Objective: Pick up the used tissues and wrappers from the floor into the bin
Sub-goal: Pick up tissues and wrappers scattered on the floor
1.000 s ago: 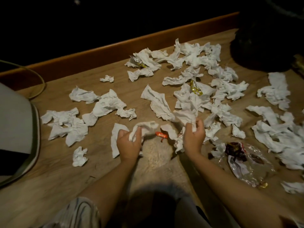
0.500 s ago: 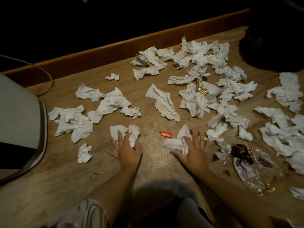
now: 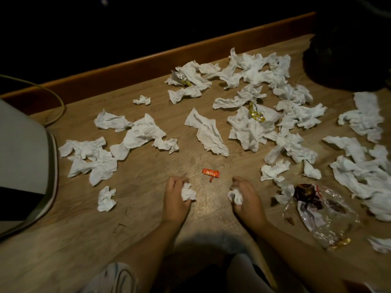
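Head view: left hand [image 3: 176, 197] fingers curled round a crumpled white tissue wad [image 3: 187, 192]; right hand [image 3: 246, 197] clamped on another white wad [image 3: 235, 196]. Grey bin [image 3: 25, 166] sits far left. Risk: loose wads slipping out mid-carry; small orange wrapper [image 3: 210, 172] between the hands overlooked.

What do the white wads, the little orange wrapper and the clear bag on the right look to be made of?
White wads: thin matte tissue paper, judging by soft crumpled folds and torn edges. Orange wrapper: likely printed plastic or foil film, slightly glossy, with twisted ends. Clear bag: thin transparent plastic film; it glints and the floor shows through. The floor looks like wood-grain laminate or wood.
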